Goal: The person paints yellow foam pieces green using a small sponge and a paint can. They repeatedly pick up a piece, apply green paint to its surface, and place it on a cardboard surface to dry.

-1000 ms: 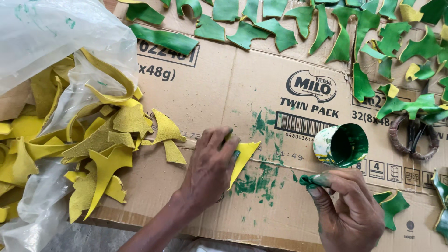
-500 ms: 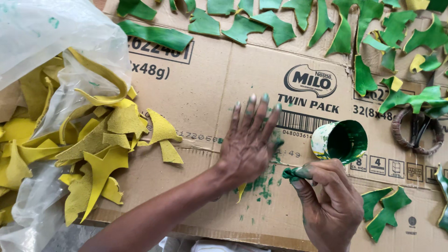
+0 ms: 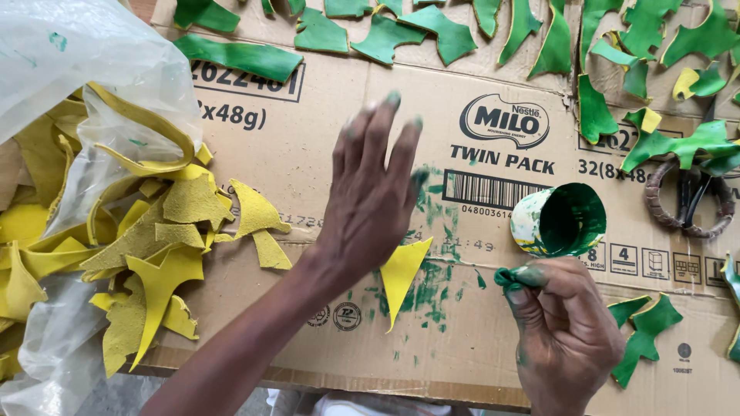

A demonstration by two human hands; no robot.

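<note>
My left hand [image 3: 375, 200] hovers flat with fingers spread over the flattened cardboard sheet [image 3: 308, 146], just above a yellow pointed leather scrap [image 3: 402, 273] lying on green paint smears. Its fingertips are stained green. My right hand [image 3: 561, 331] pinches a small green-soaked dabbing wad [image 3: 509, 276] between thumb and fingers, right below a small cup of green paint [image 3: 561, 219] that lies tilted on the cardboard.
A heap of yellow leather scraps [image 3: 131, 239] spills from a clear plastic bag [image 3: 69, 85] at left. Green-painted scraps [image 3: 239, 55] lie along the top and right. Scissors with wrapped handles [image 3: 688, 202] rest at right; two green pieces [image 3: 644, 331] sit beside my right hand.
My left hand lifted off the yellow scrap and moved up with fingers spread, uncovering the scrap. My right hand with the wad rose slightly toward the paint cup.
</note>
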